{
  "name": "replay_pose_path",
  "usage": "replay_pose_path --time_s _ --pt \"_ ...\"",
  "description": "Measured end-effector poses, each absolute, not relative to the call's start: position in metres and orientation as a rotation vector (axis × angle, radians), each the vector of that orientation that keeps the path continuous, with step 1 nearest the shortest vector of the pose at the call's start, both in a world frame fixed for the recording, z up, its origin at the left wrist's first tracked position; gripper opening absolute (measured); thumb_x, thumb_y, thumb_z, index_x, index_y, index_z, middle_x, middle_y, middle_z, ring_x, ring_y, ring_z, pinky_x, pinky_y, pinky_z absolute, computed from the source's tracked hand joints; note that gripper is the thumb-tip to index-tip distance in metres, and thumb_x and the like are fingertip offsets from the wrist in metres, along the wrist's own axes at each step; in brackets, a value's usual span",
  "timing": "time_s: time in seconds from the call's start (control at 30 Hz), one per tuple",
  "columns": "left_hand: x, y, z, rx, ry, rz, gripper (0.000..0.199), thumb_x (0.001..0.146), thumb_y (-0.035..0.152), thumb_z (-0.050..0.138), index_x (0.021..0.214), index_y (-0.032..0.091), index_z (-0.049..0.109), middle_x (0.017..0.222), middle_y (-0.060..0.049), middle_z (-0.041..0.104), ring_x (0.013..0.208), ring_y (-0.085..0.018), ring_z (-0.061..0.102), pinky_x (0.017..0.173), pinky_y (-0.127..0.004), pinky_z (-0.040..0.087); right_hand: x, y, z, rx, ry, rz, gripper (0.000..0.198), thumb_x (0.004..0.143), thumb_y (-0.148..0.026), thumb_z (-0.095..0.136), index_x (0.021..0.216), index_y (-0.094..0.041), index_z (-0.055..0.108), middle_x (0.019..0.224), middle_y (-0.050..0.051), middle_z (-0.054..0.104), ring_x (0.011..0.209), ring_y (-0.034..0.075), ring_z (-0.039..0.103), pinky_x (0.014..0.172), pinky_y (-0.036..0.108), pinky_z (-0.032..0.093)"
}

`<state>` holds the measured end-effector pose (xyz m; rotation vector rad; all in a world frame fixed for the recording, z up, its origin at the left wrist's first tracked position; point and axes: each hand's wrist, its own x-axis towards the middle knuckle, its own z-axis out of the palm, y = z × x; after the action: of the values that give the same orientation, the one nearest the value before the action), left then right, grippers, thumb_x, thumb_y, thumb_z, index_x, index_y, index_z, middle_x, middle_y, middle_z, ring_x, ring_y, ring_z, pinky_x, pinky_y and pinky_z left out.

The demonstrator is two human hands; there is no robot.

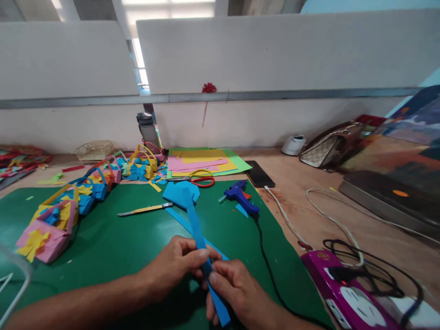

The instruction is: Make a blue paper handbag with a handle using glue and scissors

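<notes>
A long blue paper strip (195,227) runs from a folded blue paper piece (175,192) down toward me. My left hand (185,256) pinches it around its middle, thumb on top. Just below, my right hand (233,284) grips the same strip between thumb and fingers, and its end sticks out past my fingers. Another blue strip (182,221) lies on the mat beneath, passing behind my hands. Left of the folded piece rests a yellow craft knife (146,209). Scissors (202,178) with red and yellow handles lie just beyond it.
A blue glue gun (242,197) lies on the green mat (113,247), its black cord trailing down right. Several small paper baskets (51,229) line the left. Stacked coloured paper (206,160), a phone (259,174) and a bottle (147,130) are behind; a purple power strip (330,275) is right.
</notes>
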<state>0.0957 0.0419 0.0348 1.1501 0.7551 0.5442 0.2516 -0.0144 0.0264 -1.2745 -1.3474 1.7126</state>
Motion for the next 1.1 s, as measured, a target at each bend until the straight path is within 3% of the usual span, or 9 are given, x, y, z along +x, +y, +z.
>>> replay_pose_path --time_s 0.1,0.3,0.5,0.6,0.67,0.77,0.83,1.0,1.1 --pt "0.099 0.042 0.037 1.068 0.815 0.634 0.038 0.073 0.047 0.063 0.074 0.010 0.071 0.061 -0.007 0.065 0.055 -0.013 0.057 0.058 -0.024 0.045 0.250 -0.016 0.031 -1.308 -1.403 1.713 0.035 0.078 -0.050 0.046 0.070 -0.017 0.050 0.053 0.003 0.062 0.042 0.010 0.052 0.044 0.021 0.040" --pt "0.086 0.070 0.041 1.050 0.843 0.817 0.035 0.074 0.045 0.062 0.071 0.011 0.069 0.074 -0.010 0.069 0.065 -0.017 0.063 0.067 -0.028 0.050 0.253 -0.017 0.040 -1.383 -1.428 1.757 0.028 0.080 -0.042 0.044 0.070 -0.016 0.050 0.053 0.002 0.062 0.044 0.010 0.053 0.044 0.019 0.039" --pt "0.061 0.116 0.053 1.118 0.947 1.071 0.029 0.073 0.040 0.060 0.071 0.012 0.063 0.073 -0.008 0.067 0.061 -0.015 0.059 0.064 -0.028 0.049 0.258 -0.017 0.034 -1.412 -1.467 1.755 0.032 0.080 -0.046 0.047 0.068 -0.017 0.051 0.052 0.003 0.062 0.045 0.011 0.054 0.045 0.021 0.039" --pt "0.041 0.137 0.063 1.433 1.184 1.310 0.034 0.083 0.042 0.043 0.073 0.014 0.060 0.073 -0.007 0.064 0.064 -0.015 0.060 0.067 -0.028 0.049 0.261 -0.014 0.031 -1.367 -1.405 1.735 0.038 0.077 -0.053 0.049 0.070 -0.016 0.052 0.052 0.003 0.062 0.044 0.010 0.053 0.045 0.021 0.039" --pt "0.032 0.144 0.063 2.011 1.470 1.064 0.040 0.089 0.037 0.029 0.077 0.015 0.060 0.077 -0.008 0.064 0.070 -0.016 0.060 0.068 -0.026 0.047 0.262 -0.011 0.029 -1.361 -1.312 1.675 0.043 0.076 -0.058 0.050 0.074 -0.015 0.054 0.054 0.003 0.063 0.045 0.010 0.053 0.046 0.021 0.040" --pt "0.031 0.146 0.050 2.296 1.539 0.736 0.015 0.078 0.031 0.056 0.076 0.019 0.064 0.082 -0.006 0.066 0.081 -0.020 0.060 0.074 -0.027 0.044 0.262 -0.008 0.027 -1.370 -1.221 1.632 0.046 0.074 -0.060 0.052 0.077 -0.015 0.054 0.056 0.002 0.063 0.047 0.010 0.054 0.047 0.021 0.041" --pt "0.036 0.145 0.037 2.409 1.553 0.564 0.006 0.073 0.022 0.062 0.077 0.019 0.065 0.087 -0.007 0.068 0.089 -0.023 0.059 0.077 -0.029 0.043 0.262 -0.008 0.026 -1.360 -1.223 1.650 0.047 0.073 -0.062 0.053 0.077 -0.015 0.054 0.056 0.002 0.063 0.047 0.010 0.055 0.047 0.021 0.041" --pt "0.039 0.148 0.019 2.678 1.560 0.267 0.023 0.081 0.010 0.046 0.085 0.017 0.067 0.091 -0.011 0.068 0.087 -0.024 0.059 0.074 -0.033 0.041 0.262 -0.009 0.024 -1.349 -1.232 1.641 0.049 0.071 -0.064 0.054 0.075 -0.015 0.054 0.054 0.002 0.062 0.046 0.010 0.053 0.046 0.020 0.039" --pt "0.028 0.160 0.021 2.797 1.572 0.191 0.026 0.080 0.009 0.045 0.089 0.017 0.068 0.089 -0.011 0.069 0.085 -0.025 0.059 0.074 -0.034 0.040 0.263 -0.008 0.024 -1.349 -1.202 1.640 0.049 0.070 -0.064 0.056 0.075 -0.015 0.055 0.054 0.001 0.062 0.046 0.010 0.054 0.046 0.020 0.040"
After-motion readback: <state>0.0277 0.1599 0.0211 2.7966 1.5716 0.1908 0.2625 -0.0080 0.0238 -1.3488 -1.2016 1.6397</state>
